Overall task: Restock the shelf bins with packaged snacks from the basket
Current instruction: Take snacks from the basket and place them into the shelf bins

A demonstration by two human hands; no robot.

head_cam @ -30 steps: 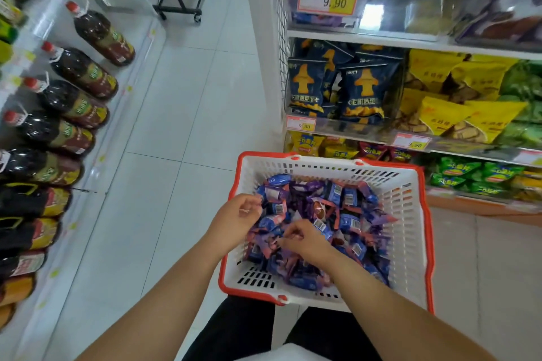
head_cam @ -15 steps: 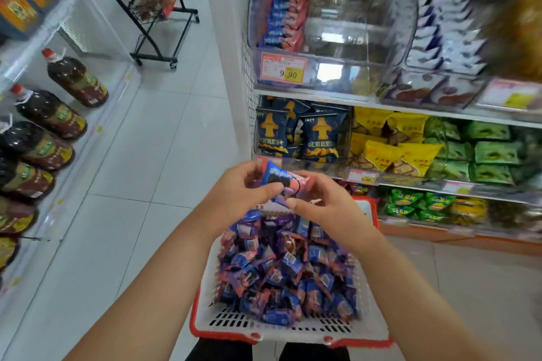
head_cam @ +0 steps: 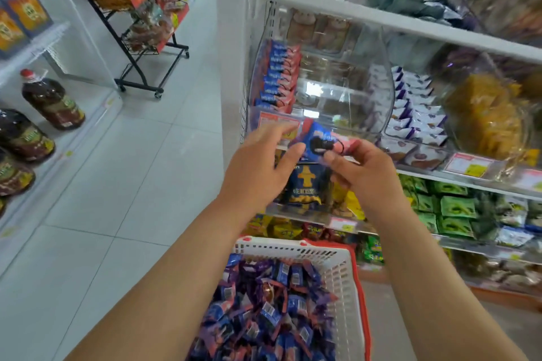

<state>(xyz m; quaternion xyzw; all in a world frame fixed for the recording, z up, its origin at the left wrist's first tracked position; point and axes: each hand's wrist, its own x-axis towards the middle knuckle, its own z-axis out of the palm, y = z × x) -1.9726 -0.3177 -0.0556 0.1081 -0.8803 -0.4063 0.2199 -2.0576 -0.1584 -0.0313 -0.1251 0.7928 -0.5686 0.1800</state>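
Note:
A blue and pink snack pack [head_cam: 321, 142] is held up in front of the shelf. My right hand [head_cam: 359, 173] pinches its right end between thumb and fingers. My left hand [head_cam: 261, 167] has its fingers spread, the thumb touching the pack's left end. Behind the pack stands a clear curved shelf bin [head_cam: 337, 91] with a row of like packs [head_cam: 278, 76] stacked along its left wall. Below my arms sits the white basket with a red rim [head_cam: 349, 278], heaped with several blue and purple snack packs [head_cam: 264, 311].
A neighbouring clear bin holds white and purple packs [head_cam: 416, 108], and another holds yellow snacks [head_cam: 487, 117]. Lower shelves carry blue bags [head_cam: 305, 184] and green bags [head_cam: 451, 205]. Oil bottles [head_cam: 52, 102] line the left shelf. A black wheeled rack [head_cam: 140, 23] stands in the tiled aisle.
Both hands rose from the basket with one snack pack and carried it up toward the clear bin. The view tilted upward, and my left hand's fingers have opened off the pack.

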